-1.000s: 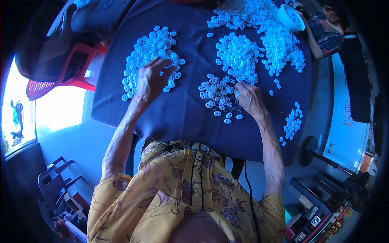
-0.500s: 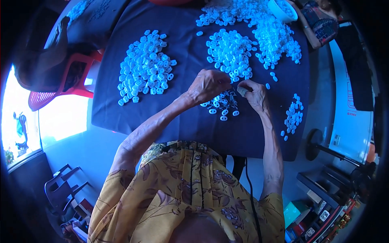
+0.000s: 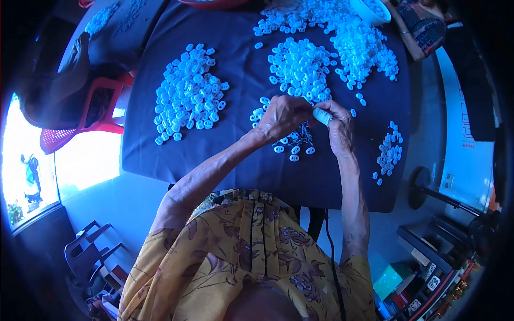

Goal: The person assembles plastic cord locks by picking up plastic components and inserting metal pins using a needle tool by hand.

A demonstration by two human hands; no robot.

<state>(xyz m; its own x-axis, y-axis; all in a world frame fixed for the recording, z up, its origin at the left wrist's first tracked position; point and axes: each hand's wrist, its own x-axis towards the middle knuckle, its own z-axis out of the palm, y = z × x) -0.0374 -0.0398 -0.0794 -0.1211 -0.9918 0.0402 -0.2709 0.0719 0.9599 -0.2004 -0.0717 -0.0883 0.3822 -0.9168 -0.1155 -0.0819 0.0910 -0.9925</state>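
Observation:
My left hand [image 3: 284, 116] is closed in a pinch above a small heap of dark thin pins [image 3: 303, 137], its fingertips close to those of my right hand [image 3: 339, 128]. The right fingers are also pinched, and a pale wrap [image 3: 323, 116] covers one of its digits. Whatever sits between the fingertips is too small or hidden to name. Small white oval plastic pieces, each with two holes, lie round the pins, such as the white piece [image 3: 294, 158] at the near side. Just beyond my hands rises a pile of white pieces [image 3: 300, 67].
Another white pile [image 3: 190, 93] lies at the left of the dark-covered table [image 3: 235, 171]. A larger heap [image 3: 364, 51] spreads at the far right beside a white bowl [image 3: 370, 12]. Several pieces [image 3: 390, 152] lie near the right edge. Other people sit at far right and left, near a red chair [image 3: 99, 107].
My hands have drawn together, and the right hand has turned so its wrapped digit shows more. The view has shifted slightly.

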